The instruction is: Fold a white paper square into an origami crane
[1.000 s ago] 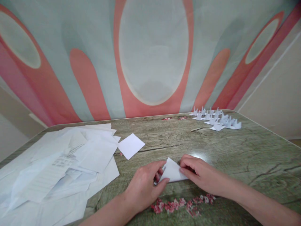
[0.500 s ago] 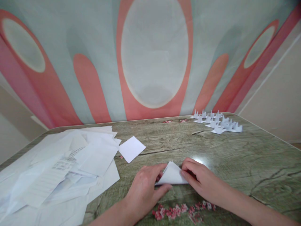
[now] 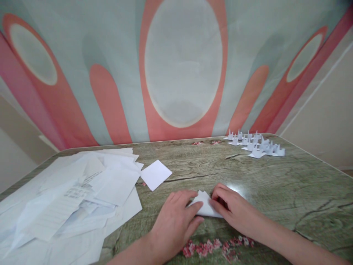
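A folded piece of white paper (image 3: 206, 209) lies on the table between my hands, its top edge showing small layered points. My left hand (image 3: 176, 217) covers the paper's left side, with thumb and fingers bent onto it. At the right side, my right hand (image 3: 227, 202) pinches the paper between thumb and curled fingers. The paper's left corner is hidden beneath my left hand. A square of white paper (image 3: 156, 175) lies flat on the table, beyond my left hand.
A loose heap of white sheets (image 3: 118, 184), some printed, spreads over the left of the wood-patterned table (image 3: 275, 191). Several small white origami cranes (image 3: 257, 144) stand in rows at the far right. Behind the table hangs a coral and grey-green backdrop (image 3: 182, 66).
My left fingers have moved over the paper's left side, which now looks folded inward and narrower. My right hand keeps nearly the same place. The view has shifted slightly.
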Tool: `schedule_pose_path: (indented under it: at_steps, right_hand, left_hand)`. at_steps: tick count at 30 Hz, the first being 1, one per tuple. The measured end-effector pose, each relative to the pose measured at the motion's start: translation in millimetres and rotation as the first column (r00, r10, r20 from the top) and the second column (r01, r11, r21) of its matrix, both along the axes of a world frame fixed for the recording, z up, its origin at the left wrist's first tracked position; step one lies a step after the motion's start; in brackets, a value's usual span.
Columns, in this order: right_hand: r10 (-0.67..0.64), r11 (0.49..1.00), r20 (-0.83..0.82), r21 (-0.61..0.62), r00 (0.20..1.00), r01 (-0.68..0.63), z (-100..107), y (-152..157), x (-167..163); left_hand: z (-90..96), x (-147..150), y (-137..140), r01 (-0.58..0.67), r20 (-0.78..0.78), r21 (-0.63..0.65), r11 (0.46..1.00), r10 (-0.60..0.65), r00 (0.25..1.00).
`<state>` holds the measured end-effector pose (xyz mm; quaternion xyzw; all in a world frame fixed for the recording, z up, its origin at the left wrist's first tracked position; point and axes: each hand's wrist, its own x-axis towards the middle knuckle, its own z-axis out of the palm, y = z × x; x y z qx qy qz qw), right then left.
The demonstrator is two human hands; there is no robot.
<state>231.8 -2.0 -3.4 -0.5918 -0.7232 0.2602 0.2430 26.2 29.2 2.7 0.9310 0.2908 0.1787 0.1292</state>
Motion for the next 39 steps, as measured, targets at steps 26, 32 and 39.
schedule_pose_path:
  at_steps: [26, 32, 39]
  right_hand:
    - [-0.029, 0.999, 0.024, 0.019, 0.999, 0.028, -4.4, -15.1, 2.9]
    - [-0.05, 0.999, 0.064, 0.019, 0.997, 0.049, -5.8, -14.8, 1.9]
    - [-0.054, 0.998, 0.088, 0.042, 0.995, 0.051, -6.2, -10.8, 2.7]
  left_hand:
    - [-7.0, -0.7, 2.6, 0.114, 0.048, -0.08, 0.99, -0.11, 0.993]
    - [-4.9, 0.2, 3.1, 0.141, 0.033, -0.104, 0.984, -0.139, 0.99]
    - [-7.1, 1.0, 4.6, 0.113, 0.088, -0.129, 0.985, -0.103, 0.991]
